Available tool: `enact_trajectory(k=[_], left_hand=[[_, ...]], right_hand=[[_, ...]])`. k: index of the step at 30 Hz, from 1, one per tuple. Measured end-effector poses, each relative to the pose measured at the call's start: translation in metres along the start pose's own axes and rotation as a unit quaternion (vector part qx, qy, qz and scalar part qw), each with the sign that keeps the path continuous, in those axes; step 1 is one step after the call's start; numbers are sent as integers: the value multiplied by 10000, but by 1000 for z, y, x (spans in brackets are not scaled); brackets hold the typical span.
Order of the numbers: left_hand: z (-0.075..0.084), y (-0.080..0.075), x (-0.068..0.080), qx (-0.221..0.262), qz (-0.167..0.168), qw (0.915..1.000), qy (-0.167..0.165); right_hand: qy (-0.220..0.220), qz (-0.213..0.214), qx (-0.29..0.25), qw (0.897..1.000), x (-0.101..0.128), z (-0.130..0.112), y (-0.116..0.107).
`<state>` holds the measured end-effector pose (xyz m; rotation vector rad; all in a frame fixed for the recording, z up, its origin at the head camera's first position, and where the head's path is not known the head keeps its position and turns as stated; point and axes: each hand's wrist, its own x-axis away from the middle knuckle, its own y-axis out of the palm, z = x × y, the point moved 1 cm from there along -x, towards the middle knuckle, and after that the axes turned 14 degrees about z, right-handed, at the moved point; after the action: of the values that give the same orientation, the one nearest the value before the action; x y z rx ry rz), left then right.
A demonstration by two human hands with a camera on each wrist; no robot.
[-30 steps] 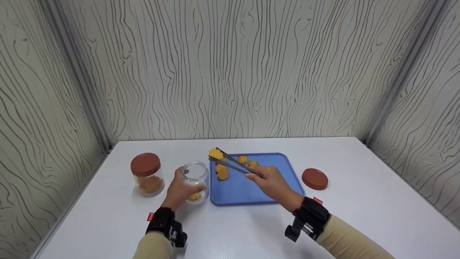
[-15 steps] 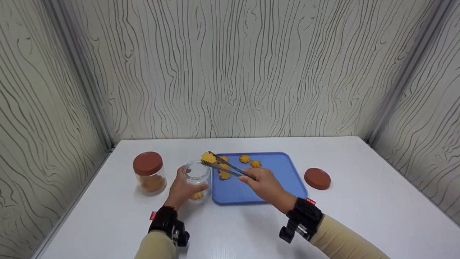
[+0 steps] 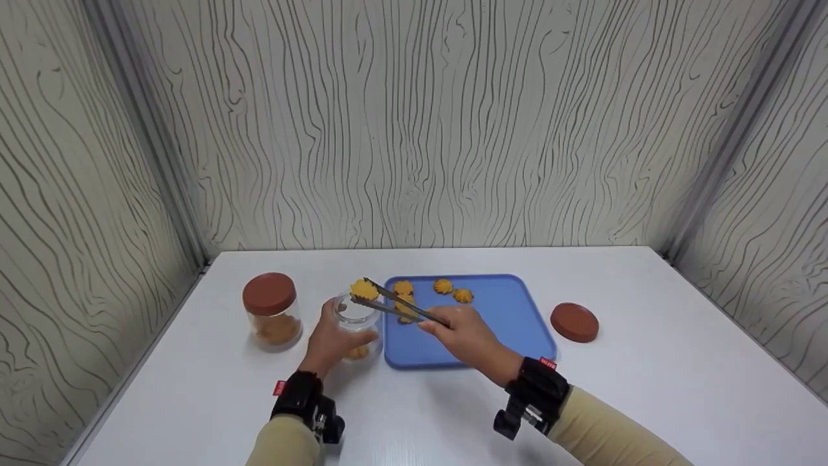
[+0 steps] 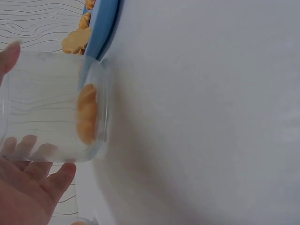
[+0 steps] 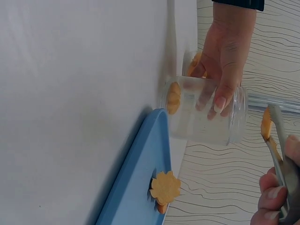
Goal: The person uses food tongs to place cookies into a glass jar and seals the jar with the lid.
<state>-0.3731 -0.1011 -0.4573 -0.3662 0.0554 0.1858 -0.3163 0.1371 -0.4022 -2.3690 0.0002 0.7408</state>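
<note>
My left hand (image 3: 331, 338) grips a clear open-topped jar (image 4: 51, 108) round its side, thumb on one side and fingers on the other. On the jar's bottom lies a golden cookie (image 4: 87, 114). In my right hand (image 3: 469, 335) is a pair of metal tongs (image 3: 404, 307), squeezed so that their tips pinch a flower-shaped cookie (image 3: 364, 289). That cookie overlaps the jar's mouth in the head view; the right wrist view has it (image 5: 267, 123) just above the rim. Several more cookies (image 3: 405, 307) lie along the left and back of a blue tray (image 3: 479, 343).
A second jar (image 3: 275, 327) with a red-brown lid stands at the left, with cookies inside. At the tray's right, a loose red-brown lid (image 3: 574, 322) lies on the white table (image 3: 647, 375). Patterned panels (image 3: 414, 129) enclose the table's back and sides.
My right hand has carried the tongs and pinched cookie leftward and slightly down, from over the tray's left edge to over the jar's mouth. The left hand keeps its hold on the jar.
</note>
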Motion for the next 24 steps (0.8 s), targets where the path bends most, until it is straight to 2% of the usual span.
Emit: enact_trajectory(k=[17, 24], left_hand=[[-1, 2, 1, 157, 4, 9998, -145], [-1, 2, 0, 105, 182, 9997, 83]], right_hand=[[-214, 63, 9, 9998, -3, 0, 7], [-132, -97, -94, 9998, -4, -2, 7]])
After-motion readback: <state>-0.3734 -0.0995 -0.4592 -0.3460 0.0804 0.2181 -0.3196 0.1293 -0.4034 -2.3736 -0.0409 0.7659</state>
